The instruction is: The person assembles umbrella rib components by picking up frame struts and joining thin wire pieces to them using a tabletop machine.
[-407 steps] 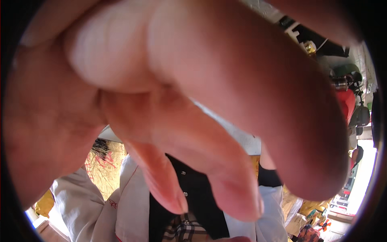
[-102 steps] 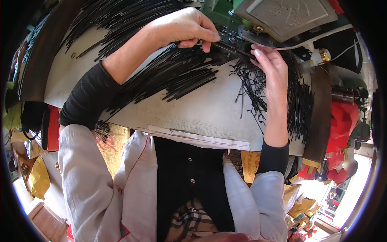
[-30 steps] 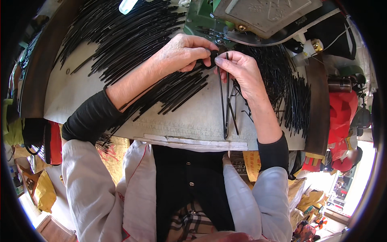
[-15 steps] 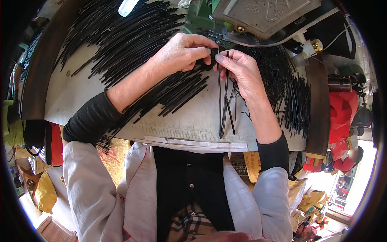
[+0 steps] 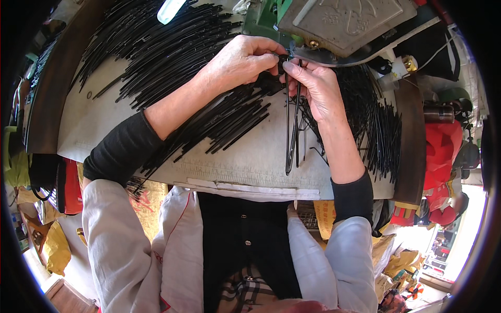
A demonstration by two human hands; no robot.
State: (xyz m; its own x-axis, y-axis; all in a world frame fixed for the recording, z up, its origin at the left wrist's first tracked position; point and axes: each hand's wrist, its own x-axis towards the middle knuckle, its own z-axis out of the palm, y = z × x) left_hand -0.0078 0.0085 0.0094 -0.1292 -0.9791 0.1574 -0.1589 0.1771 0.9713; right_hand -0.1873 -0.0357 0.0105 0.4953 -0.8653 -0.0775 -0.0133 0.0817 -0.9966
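Note:
My left hand is at the far middle of the table, thumb and fingers pinched at the upper end of a thin black strip. Beside it my right hand grips the same strip just below, close to the machine. From my right fingers the strip hangs down in a narrow, doubled length toward the near table edge. The exact spot between the fingertips is dark and partly hidden by my fingers. Many similar black strips lie in a slanting pile left of my hands.
A green machine with a grey metal cover stands at the far side. More black strips spread over the table's right. Dark wooden sides border the pale tabletop, and a white lamp overhangs the pile.
Both hands have shifted slightly away from me and to the right, nearer the machine's cover. The hanging strip has moved along with them and its lengths hang closer together.

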